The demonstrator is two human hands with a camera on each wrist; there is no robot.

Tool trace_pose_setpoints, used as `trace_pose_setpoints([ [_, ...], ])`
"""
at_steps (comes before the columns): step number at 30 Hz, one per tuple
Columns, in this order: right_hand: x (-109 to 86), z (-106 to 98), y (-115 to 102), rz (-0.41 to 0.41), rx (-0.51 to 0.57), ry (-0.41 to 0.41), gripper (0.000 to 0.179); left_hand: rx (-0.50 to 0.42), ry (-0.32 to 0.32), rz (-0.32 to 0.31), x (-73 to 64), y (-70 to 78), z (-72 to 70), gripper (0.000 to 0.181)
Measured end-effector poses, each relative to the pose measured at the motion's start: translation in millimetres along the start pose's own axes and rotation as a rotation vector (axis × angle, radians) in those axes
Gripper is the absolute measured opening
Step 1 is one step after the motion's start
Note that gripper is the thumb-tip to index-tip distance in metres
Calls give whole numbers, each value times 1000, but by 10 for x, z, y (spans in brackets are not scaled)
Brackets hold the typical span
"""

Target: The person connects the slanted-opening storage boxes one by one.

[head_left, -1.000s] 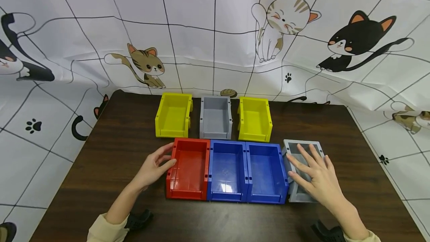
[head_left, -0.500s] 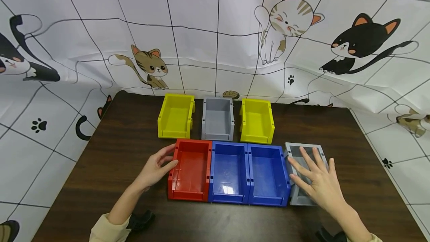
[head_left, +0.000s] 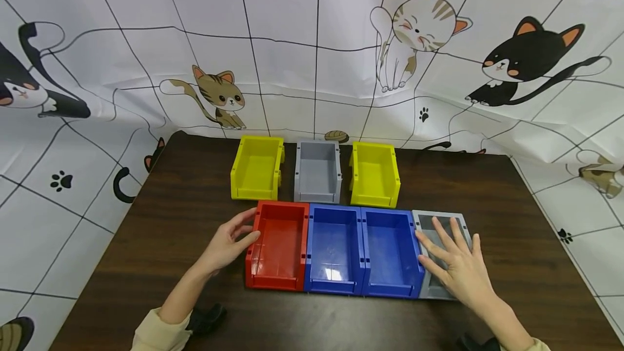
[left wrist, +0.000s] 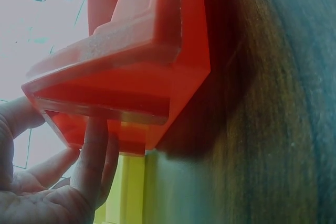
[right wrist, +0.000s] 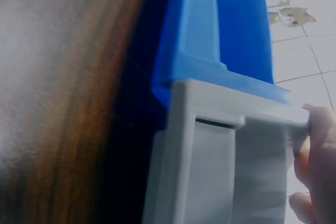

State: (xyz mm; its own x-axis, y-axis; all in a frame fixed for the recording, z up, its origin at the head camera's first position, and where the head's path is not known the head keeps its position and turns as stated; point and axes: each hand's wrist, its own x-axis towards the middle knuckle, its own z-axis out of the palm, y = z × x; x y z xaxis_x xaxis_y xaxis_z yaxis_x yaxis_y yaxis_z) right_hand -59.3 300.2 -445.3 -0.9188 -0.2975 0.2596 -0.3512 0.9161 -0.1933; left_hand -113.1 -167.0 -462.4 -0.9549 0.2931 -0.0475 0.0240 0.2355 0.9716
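A red storage bin, two blue storage bins and a grey storage bin stand side by side in a row. At the row's left end, my left hand touches the red bin's outer side, thumb near the top rim. Its fingers reach fairly straight against the side wall in the left wrist view. My right hand lies spread over the grey bin, its fingertips at the rims. Along its left rim, the grey bin meets the right blue bin, as the right wrist view shows.
Behind the row stand a left yellow bin, a smaller grey bin and a right yellow bin. A cat-printed white sheet hangs past the back edge of the dark wooden table.
The right-end grey bin has slid left and straightened under my right hand, closing the gap to the blue bin. My left hand has stayed at the red bin; the view shifted slightly.
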Motion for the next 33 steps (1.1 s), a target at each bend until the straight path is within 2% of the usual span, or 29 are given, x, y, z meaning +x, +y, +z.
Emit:
trace_pose_setpoints([
  [15,-14,88,0,0,48,42,52,19,-1,9,-4,12,-8,58],
  [21,-15,40,-24,10,7,10,54,34,-6,10,0,48,-8,57],
  [28,130,-162,-25,-72,43,-24,55,76,47,27,18,74,26,52],
  [33,363,-328,20,-86,129,-5,56,127,139,-7,12,87,22,48],
])
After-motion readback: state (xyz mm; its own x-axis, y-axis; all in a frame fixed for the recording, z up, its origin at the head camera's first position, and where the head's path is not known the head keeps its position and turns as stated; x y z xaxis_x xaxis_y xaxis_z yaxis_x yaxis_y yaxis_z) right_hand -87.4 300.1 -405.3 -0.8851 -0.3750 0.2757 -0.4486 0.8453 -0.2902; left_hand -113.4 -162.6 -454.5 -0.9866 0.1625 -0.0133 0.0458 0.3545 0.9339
